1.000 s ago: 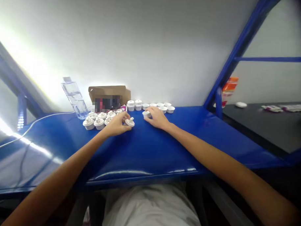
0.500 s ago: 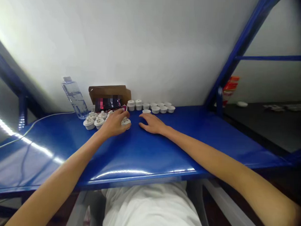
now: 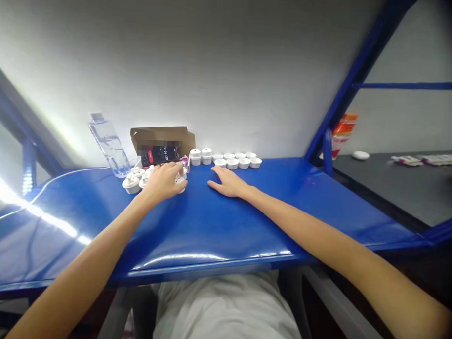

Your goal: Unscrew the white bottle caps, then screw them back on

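My left hand (image 3: pixel 165 181) is curled round a small white round plastic piece with dark holes (image 3: pixel 180 182), which shows between its thumb and fingers. Just left of that hand sits a group of white round cups with knobbly white parts on top (image 3: pixel 131 184), partly covered by the hand. My right hand (image 3: pixel 227 183) lies over the blue table with thumb and fingers apart, holding nothing. Its fingertips are close to the front row of open white cups (image 3: pixel 232 164).
Two capped white stacks (image 3: pixel 206 156) stand left of the open cups. Behind my left hand a phone (image 3: pixel 160 155) leans in a cardboard box (image 3: pixel 160 134). A clear bottle (image 3: pixel 110 148) tilts against the wall, near a white cable (image 3: pixel 62 175). Blue frame posts (image 3: pixel 328 148) border the blue table (image 3: pixel 216 228).
My left hand has moved a little left, and the white piece with holes has shifted left with it. My right hand stays nearly in place. The view has brightened and dimmed in parts.
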Demonstrator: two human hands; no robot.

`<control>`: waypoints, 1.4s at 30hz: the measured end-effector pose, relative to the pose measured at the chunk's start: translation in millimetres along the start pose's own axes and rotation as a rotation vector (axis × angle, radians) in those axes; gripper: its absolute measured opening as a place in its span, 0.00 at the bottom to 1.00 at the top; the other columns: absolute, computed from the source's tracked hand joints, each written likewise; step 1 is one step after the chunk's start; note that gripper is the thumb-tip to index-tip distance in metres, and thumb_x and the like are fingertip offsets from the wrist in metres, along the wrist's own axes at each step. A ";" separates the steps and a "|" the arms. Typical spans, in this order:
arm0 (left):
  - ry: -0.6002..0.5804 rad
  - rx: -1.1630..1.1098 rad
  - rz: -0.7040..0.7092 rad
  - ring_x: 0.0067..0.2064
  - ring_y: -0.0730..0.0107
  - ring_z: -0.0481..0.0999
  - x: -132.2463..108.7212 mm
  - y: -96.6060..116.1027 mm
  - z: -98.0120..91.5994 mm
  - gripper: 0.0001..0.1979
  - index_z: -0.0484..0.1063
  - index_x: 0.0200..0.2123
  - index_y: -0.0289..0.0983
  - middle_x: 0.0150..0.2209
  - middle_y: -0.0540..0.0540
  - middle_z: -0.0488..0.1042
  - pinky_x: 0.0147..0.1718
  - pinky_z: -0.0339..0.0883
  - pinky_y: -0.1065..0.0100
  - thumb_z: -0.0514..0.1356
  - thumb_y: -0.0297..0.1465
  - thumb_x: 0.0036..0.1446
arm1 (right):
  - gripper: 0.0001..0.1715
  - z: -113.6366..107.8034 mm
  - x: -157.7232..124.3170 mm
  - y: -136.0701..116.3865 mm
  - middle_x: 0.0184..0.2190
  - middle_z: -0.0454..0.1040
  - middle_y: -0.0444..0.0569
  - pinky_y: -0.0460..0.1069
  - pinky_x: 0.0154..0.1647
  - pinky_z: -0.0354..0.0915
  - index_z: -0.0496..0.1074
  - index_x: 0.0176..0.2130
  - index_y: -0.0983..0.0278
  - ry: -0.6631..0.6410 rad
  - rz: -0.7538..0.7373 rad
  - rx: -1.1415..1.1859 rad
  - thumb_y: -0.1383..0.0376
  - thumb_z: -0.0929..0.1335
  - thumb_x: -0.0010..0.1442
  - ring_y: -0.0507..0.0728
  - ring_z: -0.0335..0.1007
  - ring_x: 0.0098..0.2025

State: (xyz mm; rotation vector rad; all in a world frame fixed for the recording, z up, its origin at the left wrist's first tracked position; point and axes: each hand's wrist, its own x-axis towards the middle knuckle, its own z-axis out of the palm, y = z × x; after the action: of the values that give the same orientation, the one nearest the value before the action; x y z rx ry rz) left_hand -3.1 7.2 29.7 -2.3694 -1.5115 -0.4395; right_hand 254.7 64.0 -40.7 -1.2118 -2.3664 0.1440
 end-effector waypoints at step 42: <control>0.004 -0.400 0.252 0.36 0.59 0.77 -19.1 69.6 7.2 0.25 0.60 0.59 0.37 0.35 0.46 0.77 0.41 0.64 0.60 0.54 0.47 0.67 | 0.30 -35.1 -27.4 -54.5 0.16 0.62 0.41 0.45 0.14 0.42 0.67 0.30 0.62 -0.277 0.430 1.036 0.41 0.58 0.67 0.48 0.47 0.14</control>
State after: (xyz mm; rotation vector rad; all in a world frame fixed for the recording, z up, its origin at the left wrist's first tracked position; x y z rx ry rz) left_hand 53.3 -33.7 9.6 -2.8113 -1.1860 -0.7406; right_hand 244.0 5.4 -3.3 -1.1272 -1.7028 1.5276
